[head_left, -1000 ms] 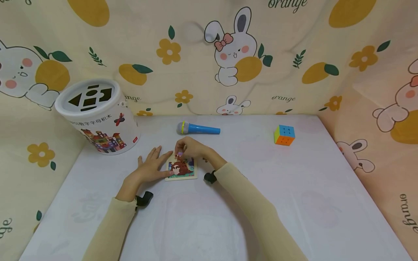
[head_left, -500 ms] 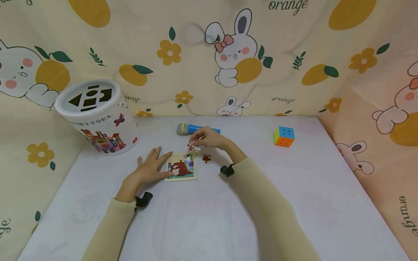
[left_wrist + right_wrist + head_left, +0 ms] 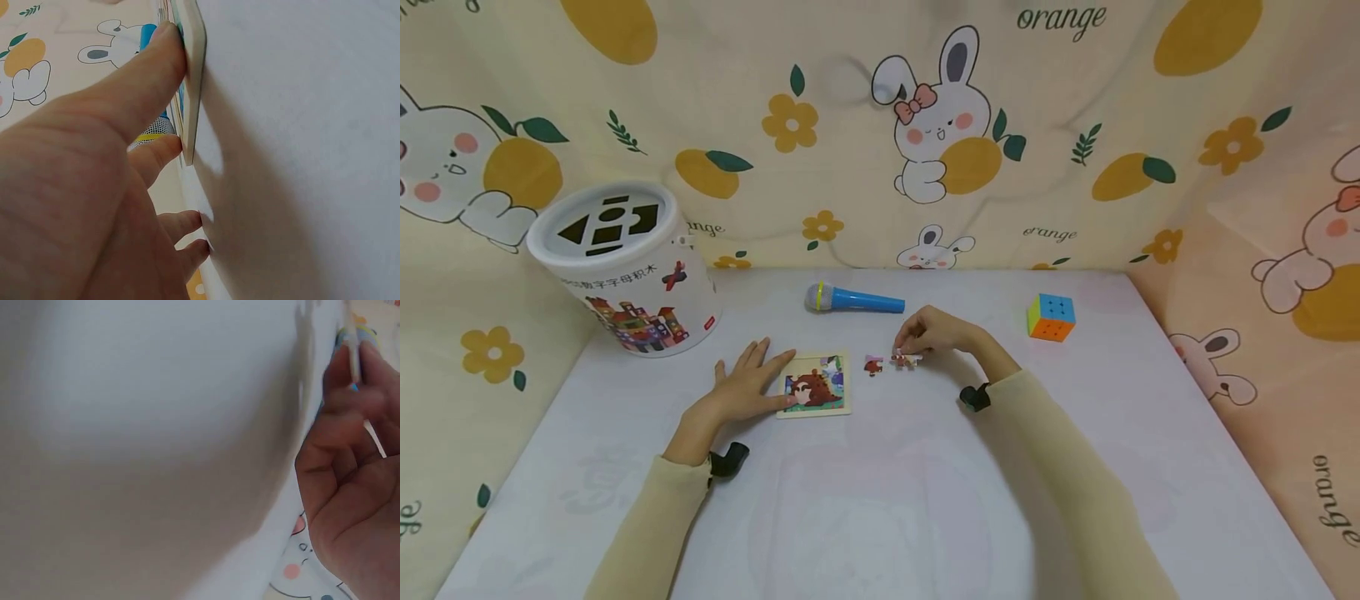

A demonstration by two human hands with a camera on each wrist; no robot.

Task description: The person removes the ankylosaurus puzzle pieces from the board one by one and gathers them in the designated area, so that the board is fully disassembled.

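Observation:
A small square jigsaw puzzle board [image 3: 805,363] with a brown dinosaur picture lies on the table; its upper left part shows bare cream. My left hand [image 3: 743,390] rests at the board's left side, fingers spread, thumb and index finger touching its edge. In the left wrist view the thumb [image 3: 140,78] lies along the board's rim. To the right of the board, my right hand [image 3: 938,330] pinches a jigsaw piece [image 3: 906,361] low over the table. The piece appears edge-on and thin in the right wrist view. Between board and hand lies a loose brown jigsaw piece [image 3: 873,365].
A blue toy microphone [image 3: 867,301] lies behind the board. At the back left stands a white lidded bucket [image 3: 700,292] with shaped holes in its top. A puzzle cube [image 3: 1051,317] sits at the back right. Printed cloth [image 3: 850,167] hangs around the table.
My right hand has lifted away from the board with the jigsaw piece and carried it right, past the loose piece, down close to the table. The left hand stays in place.

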